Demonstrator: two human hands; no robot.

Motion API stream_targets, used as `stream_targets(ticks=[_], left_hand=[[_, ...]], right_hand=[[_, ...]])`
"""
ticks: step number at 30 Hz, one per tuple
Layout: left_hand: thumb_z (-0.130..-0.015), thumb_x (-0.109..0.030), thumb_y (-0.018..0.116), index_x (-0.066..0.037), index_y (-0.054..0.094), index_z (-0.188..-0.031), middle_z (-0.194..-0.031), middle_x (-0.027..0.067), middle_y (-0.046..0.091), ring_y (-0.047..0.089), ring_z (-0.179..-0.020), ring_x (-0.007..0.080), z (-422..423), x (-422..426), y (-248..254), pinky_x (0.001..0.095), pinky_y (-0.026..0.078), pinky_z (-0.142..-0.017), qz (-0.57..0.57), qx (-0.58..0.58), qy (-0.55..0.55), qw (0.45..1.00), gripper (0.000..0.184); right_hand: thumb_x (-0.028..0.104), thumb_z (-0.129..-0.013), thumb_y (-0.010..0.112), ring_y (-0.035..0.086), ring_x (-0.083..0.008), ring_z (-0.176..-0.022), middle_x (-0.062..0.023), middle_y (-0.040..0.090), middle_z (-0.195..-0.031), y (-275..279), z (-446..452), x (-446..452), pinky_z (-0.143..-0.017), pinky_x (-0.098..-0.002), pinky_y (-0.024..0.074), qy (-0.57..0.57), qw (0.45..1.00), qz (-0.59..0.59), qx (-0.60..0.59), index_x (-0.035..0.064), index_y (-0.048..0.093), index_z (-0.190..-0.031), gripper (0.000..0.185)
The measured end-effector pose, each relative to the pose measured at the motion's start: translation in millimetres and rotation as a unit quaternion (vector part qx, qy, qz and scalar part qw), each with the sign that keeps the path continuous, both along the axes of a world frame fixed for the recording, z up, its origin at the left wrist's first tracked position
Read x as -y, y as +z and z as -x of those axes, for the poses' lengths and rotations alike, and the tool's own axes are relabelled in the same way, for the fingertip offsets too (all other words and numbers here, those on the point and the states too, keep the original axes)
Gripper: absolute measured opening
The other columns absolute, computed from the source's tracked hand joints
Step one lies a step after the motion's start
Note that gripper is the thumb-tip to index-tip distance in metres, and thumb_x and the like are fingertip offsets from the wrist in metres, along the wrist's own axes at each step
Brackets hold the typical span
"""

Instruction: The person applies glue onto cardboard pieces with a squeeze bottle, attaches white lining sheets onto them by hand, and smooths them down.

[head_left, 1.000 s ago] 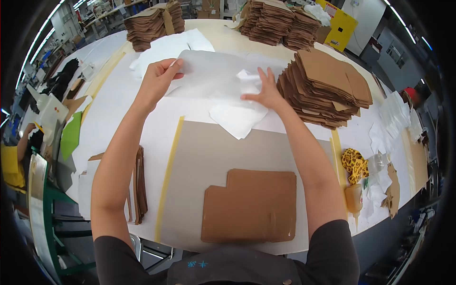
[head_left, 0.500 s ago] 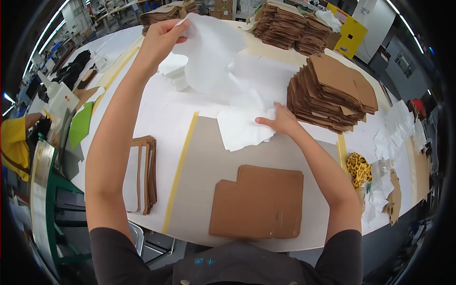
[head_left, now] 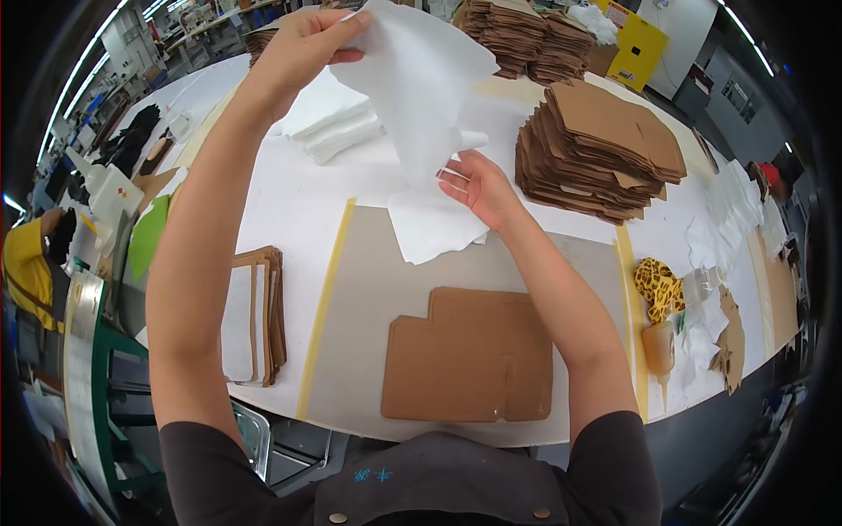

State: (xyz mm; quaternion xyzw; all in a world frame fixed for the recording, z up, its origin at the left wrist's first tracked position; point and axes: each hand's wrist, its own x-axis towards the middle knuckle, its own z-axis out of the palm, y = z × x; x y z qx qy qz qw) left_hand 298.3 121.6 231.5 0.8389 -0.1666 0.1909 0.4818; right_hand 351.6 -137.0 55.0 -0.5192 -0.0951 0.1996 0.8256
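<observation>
My left hand [head_left: 320, 44] is raised at the far side of the table, pinching a corner of a thin white sheet [head_left: 421, 74]. The sheet hangs down to the right, slightly see-through and curled near its lower end. There my right hand [head_left: 478, 186] has its bent fingers around the sheet's lower edge. Just below it lies a small pile of white sheets [head_left: 431, 232] on the grey mat [head_left: 360, 263]. Flat brown cut pieces [head_left: 469, 359], notched at the upper left, lie nearer to me on that mat.
Behind my left forearm stands a white stack [head_left: 333, 118]. A tall brown stack [head_left: 605, 153] is at the right, with more brown stacks [head_left: 517, 39] farther back. Brown-edged white pieces [head_left: 254, 320] lie at the left, a leopard-print cloth [head_left: 658, 287] and a bottle [head_left: 658, 348] at the right.
My left hand has lifted the white sheet slightly higher. My right hand has moved left and up from the small pile to the hanging sheet's lower edge. The white stack shows more fully.
</observation>
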Motion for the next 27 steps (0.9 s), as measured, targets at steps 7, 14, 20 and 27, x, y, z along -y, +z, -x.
stream_targets(ticks=[7,14,20,27], left_hand=[[-0.097,-0.032,0.059,0.000,0.069,-0.111,-0.103,0.0033,0.069,0.062,-0.096,0.0091,-27,11,-59,0.0268,0.047,-0.097,0.129,-0.039,0.055,0.989,0.036],[-0.097,-0.023,0.058,0.002,0.069,-0.107,-0.107,0.0049,0.068,0.061,-0.103,0.0124,30,23,-151,0.0295,0.045,-0.098,0.116,-0.105,0.022,0.987,0.029],[-0.090,-0.001,0.060,-0.002,0.071,-0.107,-0.113,0.0096,0.069,0.058,-0.116,0.0196,78,34,-202,0.0333,0.042,-0.104,0.032,-0.156,-0.049,0.986,0.021],[-0.090,-0.005,0.062,-0.002,0.071,-0.106,-0.110,0.0087,0.070,0.058,-0.117,0.0196,99,23,-208,0.0333,0.041,-0.105,0.003,-0.185,-0.042,0.982,0.019]], right_hand=[[0.018,-0.099,0.050,0.068,-0.0144,-0.076,-0.0114,0.065,-0.104,11,-21,49,-0.059,-0.0226,0.0473,-0.059,0.960,0.218,0.166,-0.0024,0.027,-0.147,0.057],[0.011,-0.098,0.044,0.071,-0.0144,-0.076,-0.0056,0.069,-0.085,-15,3,113,-0.055,-0.0247,0.0458,-0.033,0.895,0.419,0.151,0.0046,0.048,-0.138,0.041],[0.006,-0.094,0.051,0.068,-0.0119,-0.073,-0.0008,0.063,-0.074,-11,57,126,-0.058,-0.0220,0.0422,-0.042,0.888,0.417,0.187,0.0106,0.044,-0.143,0.050],[-0.001,-0.091,0.050,0.068,-0.0139,-0.091,-0.0027,0.068,-0.094,-2,92,123,-0.076,-0.0248,0.0473,0.102,0.922,0.312,0.205,0.0075,0.051,-0.136,0.046]])
